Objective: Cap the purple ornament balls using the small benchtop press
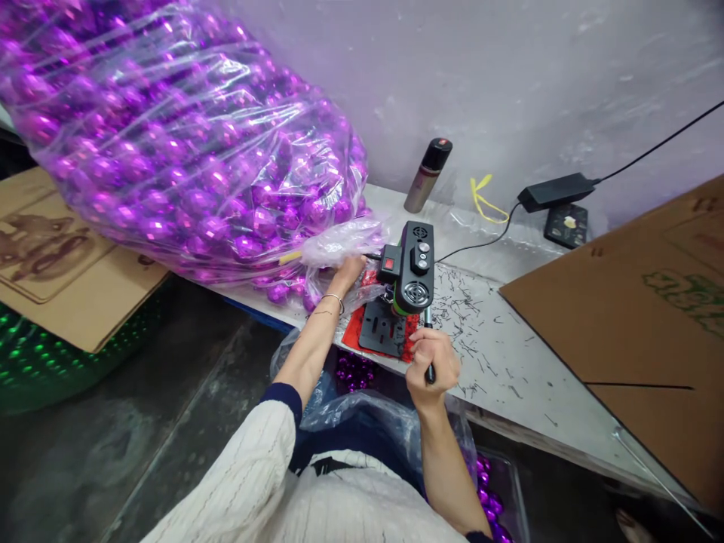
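Observation:
My right hand [433, 363] is closed round the black-handled lever [431, 373] of a small black bench machine [417, 264]. Two round vents and several knobs show on the machine's head, and a red switch [389, 263] sits on its left side. Its slotted black base plate [383, 329] rests on a red mat [354, 332]. My left hand [351, 273] reaches in left of the machine, by the gathered mouth of a clear plastic bag [339, 243]. The fingers of that hand are small and partly hidden. Shiny purple balls [215, 181] fill the bag.
A spray can [428, 175], a yellow tie [486, 204] and a black power adapter [557, 191] lie or stand by the wall. Dark scraps [469, 324] litter the white table. Cardboard [639, 317] leans at right; more purple balls [489, 498] sit in a clear container below.

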`<state>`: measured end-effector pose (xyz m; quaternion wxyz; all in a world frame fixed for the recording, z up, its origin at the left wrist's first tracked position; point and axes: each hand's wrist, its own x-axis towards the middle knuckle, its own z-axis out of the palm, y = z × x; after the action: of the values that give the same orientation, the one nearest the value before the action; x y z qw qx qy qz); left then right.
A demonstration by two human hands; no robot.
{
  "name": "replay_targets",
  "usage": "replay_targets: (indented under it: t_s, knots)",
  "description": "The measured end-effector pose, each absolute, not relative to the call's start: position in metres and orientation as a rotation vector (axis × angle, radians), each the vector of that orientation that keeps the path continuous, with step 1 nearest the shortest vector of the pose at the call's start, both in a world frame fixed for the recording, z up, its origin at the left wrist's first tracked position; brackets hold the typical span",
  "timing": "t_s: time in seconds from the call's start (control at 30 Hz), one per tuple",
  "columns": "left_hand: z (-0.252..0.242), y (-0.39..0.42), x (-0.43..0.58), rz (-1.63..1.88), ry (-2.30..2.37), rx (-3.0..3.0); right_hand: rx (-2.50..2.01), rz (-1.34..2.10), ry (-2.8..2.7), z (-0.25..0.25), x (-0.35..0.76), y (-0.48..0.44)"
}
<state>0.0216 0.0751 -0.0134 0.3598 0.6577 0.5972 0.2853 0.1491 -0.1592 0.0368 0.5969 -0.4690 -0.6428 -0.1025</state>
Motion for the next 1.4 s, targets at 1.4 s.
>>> replay_targets:
  t_s: [1.4]
  knots:
    - [-0.082, -0.094, 0.028, 1.134, 1.169, 1.923, -1.140, -0.253, -1.544, 0.045, 0.150, -0.162]
